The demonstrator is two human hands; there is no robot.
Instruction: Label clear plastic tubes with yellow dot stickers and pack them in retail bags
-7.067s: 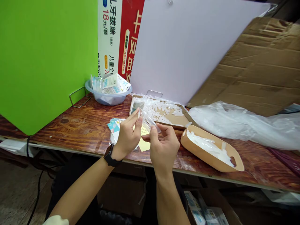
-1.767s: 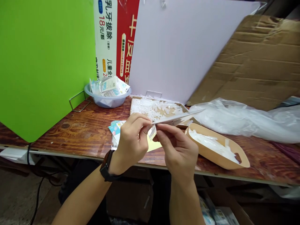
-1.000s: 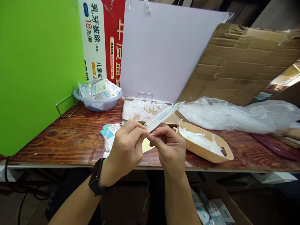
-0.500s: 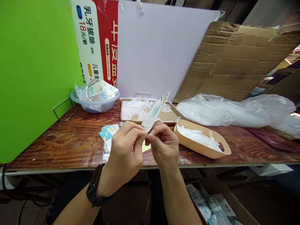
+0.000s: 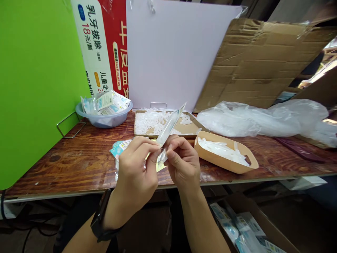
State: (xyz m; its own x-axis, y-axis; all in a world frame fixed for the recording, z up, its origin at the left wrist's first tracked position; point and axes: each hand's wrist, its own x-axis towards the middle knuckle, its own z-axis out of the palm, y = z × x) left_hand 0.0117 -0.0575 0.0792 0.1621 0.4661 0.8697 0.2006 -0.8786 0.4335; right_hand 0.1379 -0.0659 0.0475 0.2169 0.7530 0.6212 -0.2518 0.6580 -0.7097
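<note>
Between my two hands stands a slim clear plastic packet with a printed card and white contents inside, tilted up to the right. My left hand pinches its lower end between thumb and fingers. Close beside it, my right hand is closed on the clear flap at the same end. Behind the hands lies a shallow cardboard tray of small white plastic pieces. To the right, a tan oval basket holds more white pieces. Blue-and-white printed cards lie partly hidden behind my left hand.
A blue plastic bowl of packed packets stands at the back left, by a green board. A large clear plastic bag lies at the right, near a maroon flat object. Below the table edge is a box of packets.
The packet has turned more edge-on, and a clear flap now shows between my fingertips. My hands have drawn slightly apart at the packet's lower end. The whole view has shifted a little.
</note>
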